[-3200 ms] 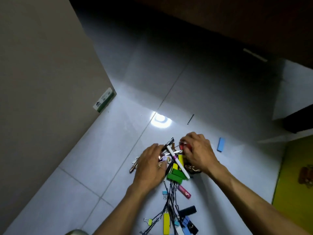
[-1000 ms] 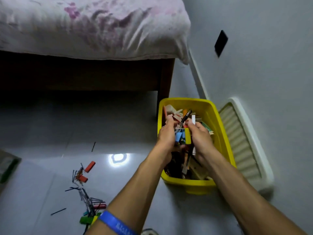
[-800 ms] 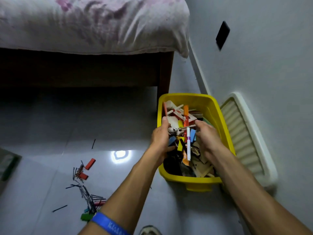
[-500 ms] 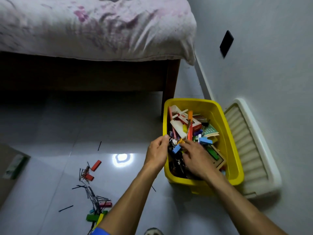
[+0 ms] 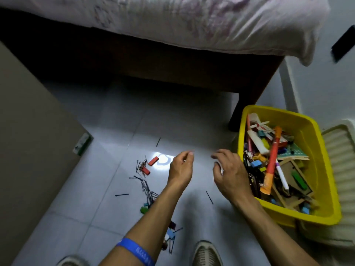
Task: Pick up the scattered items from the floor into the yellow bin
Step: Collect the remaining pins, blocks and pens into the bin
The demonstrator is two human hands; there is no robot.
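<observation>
Now left hand [image 5: 180, 167], right hand [image 5: 229, 171] hovering, loosely curled.

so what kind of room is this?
Most likely a bedroom: a bed with a floral sheet on a dark wooden frame, a tiled floor, and a yellow bin of small clutter beside the wall.

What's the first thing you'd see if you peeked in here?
The bright yellow bin at the right, heaped with pens, clips and cards, beside the bed's leg. Then the mess of little items on the pale floor at the left, with two bare hands, left hand and right hand, hanging empty between them.
</observation>
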